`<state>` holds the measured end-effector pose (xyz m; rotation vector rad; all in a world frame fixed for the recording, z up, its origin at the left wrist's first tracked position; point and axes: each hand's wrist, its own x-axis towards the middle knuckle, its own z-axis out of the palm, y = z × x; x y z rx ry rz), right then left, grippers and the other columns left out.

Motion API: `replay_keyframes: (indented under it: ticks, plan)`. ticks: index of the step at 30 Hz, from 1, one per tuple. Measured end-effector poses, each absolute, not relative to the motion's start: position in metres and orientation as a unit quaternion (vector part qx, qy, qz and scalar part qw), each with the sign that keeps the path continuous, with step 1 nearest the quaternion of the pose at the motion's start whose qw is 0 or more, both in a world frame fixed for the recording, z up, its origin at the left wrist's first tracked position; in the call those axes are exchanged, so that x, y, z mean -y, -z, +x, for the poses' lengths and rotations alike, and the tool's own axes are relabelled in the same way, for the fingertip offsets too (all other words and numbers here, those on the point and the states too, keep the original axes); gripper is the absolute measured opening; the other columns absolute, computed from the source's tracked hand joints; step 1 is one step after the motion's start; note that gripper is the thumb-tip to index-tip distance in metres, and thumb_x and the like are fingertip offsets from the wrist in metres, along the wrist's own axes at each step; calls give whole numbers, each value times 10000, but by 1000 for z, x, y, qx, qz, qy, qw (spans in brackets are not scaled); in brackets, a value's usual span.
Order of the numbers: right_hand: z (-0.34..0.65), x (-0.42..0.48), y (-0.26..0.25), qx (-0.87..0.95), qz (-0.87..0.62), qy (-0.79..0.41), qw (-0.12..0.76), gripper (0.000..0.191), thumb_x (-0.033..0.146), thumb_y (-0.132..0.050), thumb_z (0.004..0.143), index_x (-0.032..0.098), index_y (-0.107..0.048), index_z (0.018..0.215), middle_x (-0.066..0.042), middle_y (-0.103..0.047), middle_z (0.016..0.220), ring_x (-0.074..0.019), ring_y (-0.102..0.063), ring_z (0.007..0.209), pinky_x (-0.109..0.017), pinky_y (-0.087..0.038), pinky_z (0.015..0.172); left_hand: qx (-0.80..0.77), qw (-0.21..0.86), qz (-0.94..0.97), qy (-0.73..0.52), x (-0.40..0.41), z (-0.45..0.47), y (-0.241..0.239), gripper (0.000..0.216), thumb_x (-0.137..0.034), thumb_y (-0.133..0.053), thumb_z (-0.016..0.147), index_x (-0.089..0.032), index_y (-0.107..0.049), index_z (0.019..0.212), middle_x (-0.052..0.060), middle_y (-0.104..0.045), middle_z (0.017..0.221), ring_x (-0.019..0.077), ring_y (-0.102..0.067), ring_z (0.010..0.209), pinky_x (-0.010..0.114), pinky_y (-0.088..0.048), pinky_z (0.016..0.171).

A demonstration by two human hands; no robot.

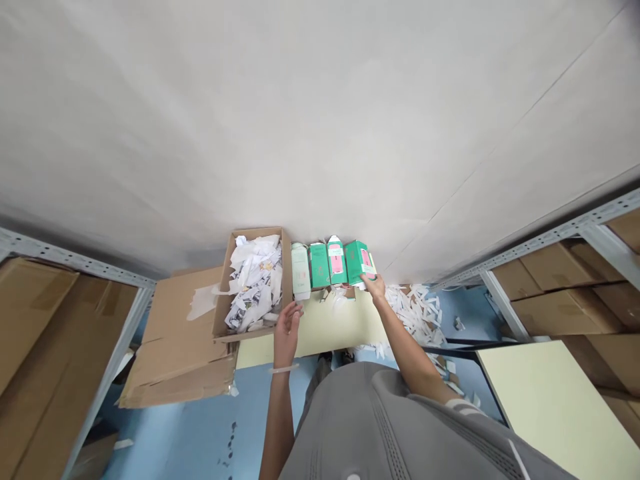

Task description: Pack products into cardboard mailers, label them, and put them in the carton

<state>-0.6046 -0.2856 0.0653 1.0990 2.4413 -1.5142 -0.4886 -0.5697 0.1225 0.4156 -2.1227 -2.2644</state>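
A row of small cartons stands along the wall side of the pale yellow table (345, 327). At its left end is a pale green carton (301, 270); a green carton (319, 265) and a green carton with a pink panel (337, 262) follow. My right hand (375, 288) grips the lower right edge of the rightmost green carton (356, 261), which also has a pink panel and leans slightly. My left hand (287, 325) is just below the pale green carton, by the corner of a cardboard box (287, 267). Its fingers are loosely bent, with nothing visible in them.
White paper scraps (256, 280) fill the cardboard box. Flattened cardboard (175, 340) lies to its left. More paper strips (415, 310) are heaped on the right. Metal shelving with brown cartons (555, 267) lines both sides, and another pale tabletop (560, 400) is at lower right.
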Motion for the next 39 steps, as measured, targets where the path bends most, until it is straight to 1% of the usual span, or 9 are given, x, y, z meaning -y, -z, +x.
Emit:
replay_keyframes:
  ticks: [2,5,10,15,17,20,22,30,39]
  plan:
    - [-584,280,-73,-763,343,547,19,502,508,-632,678,160,-523,1023,-59,-671,900,-169,-632,747,-283,-531,622,681,-3,117,723,566,-493,-121,542,-579,-603,789,-186,-537,1156,142,-648,1167,227,-651,1020,416,-456,967]
    - [-549,271,-90,-710,292,640,-8,476,493,-652,673,175,-542,1010,-43,-665,865,-165,-631,734,-278,-528,649,689,-26,81,720,553,-502,-121,512,-564,-602,795,-193,-551,1144,130,-658,1143,230,-647,1022,421,-452,967]
    - [-493,269,-128,-676,150,720,-47,477,485,-705,665,224,-571,1041,-58,-657,1012,-221,-625,927,-323,-509,803,678,-103,-35,727,520,-513,-140,522,-530,-595,822,-222,-517,1236,137,-599,1257,242,-589,1143,438,-405,1025]
    - [-447,290,-159,-686,81,720,-71,609,549,-726,653,229,-554,1143,-76,-614,1161,-267,-554,1112,-363,-446,953,572,-217,-155,775,491,-506,-168,715,-489,-686,765,-264,-393,1378,139,-436,1444,262,-523,1236,431,-411,1041]
    - [-432,300,-167,-695,57,714,-62,651,567,-729,649,226,-542,1171,-84,-595,1193,-277,-542,1134,-374,-428,979,553,-239,-162,781,485,-499,-173,728,-469,-723,733,-239,-422,1354,130,-496,1395,274,-518,1240,434,-409,1049]
    - [-413,308,-175,-723,40,688,-41,681,569,-730,656,228,-522,1209,-94,-561,1238,-283,-533,1144,-385,-421,987,553,-271,-130,777,483,-486,-175,624,-418,-766,693,-198,-536,1229,118,-625,1234,293,-574,1164,458,-425,1034]
    - [-403,308,-177,-745,41,665,-33,689,568,-722,668,234,-512,1234,-93,-550,1248,-285,-524,1153,-389,-415,993,547,-285,-104,780,483,-477,-174,573,-380,-790,664,-200,-582,1166,107,-658,1175,300,-599,1125,468,-435,1023]
    - [-372,296,-170,-769,75,635,-26,754,636,-681,672,213,-487,1266,-90,-553,1243,-284,-512,1160,-396,-399,1006,559,-289,-83,773,471,-453,-170,639,-346,-803,650,-258,-558,1234,80,-670,1158,304,-585,1160,473,-434,1030]
    - [-326,256,-188,-744,90,659,-59,592,553,-633,766,208,-512,1232,-69,-588,1185,-243,-551,1074,-351,-440,946,587,-276,-80,757,409,-414,-170,680,-444,-759,692,-279,-505,1300,61,-605,1290,290,-536,1229,444,-453,1023]
